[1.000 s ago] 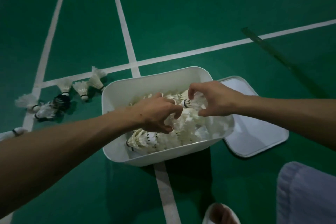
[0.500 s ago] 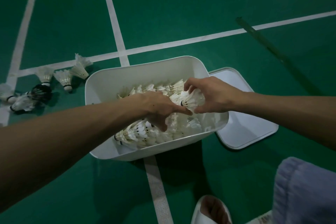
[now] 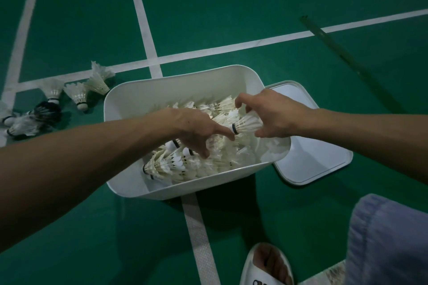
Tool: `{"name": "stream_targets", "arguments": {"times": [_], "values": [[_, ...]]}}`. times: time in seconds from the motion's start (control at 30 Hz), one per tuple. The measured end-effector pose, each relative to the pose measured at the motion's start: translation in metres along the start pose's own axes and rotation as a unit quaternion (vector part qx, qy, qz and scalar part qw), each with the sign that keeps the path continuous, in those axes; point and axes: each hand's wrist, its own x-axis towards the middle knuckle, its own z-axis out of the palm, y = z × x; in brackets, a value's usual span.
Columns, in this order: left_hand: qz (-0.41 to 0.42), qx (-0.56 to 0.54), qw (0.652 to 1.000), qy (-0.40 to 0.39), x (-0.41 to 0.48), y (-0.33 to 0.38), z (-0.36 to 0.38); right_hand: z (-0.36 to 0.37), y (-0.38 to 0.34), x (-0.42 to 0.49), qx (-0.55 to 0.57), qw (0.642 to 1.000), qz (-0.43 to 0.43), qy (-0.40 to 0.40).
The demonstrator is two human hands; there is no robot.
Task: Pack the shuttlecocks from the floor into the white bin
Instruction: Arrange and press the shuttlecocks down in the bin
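The white bin stands on the green court floor, filled with rows of white shuttlecocks. My right hand hovers over the bin's right side and holds one white shuttlecock by its feathers, cork pointing left. My left hand reaches in from the left, its fingers extended down onto the packed shuttlecocks, one fingertip touching the held shuttlecock's cork. Several loose shuttlecocks lie on the floor left of the bin, one of them black.
The bin's white lid lies flat on the floor against its right side. White court lines cross the floor. My foot in a white slipper and a grey-clad knee are at the bottom right.
My right hand's fingers have spread wider around the shuttlecock. My left hand has stretched its fingers out toward the cork. The view shifted slightly.
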Motion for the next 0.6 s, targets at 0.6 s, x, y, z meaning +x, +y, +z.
{"name": "stream_targets", "arguments": {"times": [0.6], "values": [[0.017, -0.053, 0.998, 0.005, 0.001, -0.016, 0.007, 0.012, -0.001, 0.002, 0.011, 0.998, 0.008, -0.067]]}}
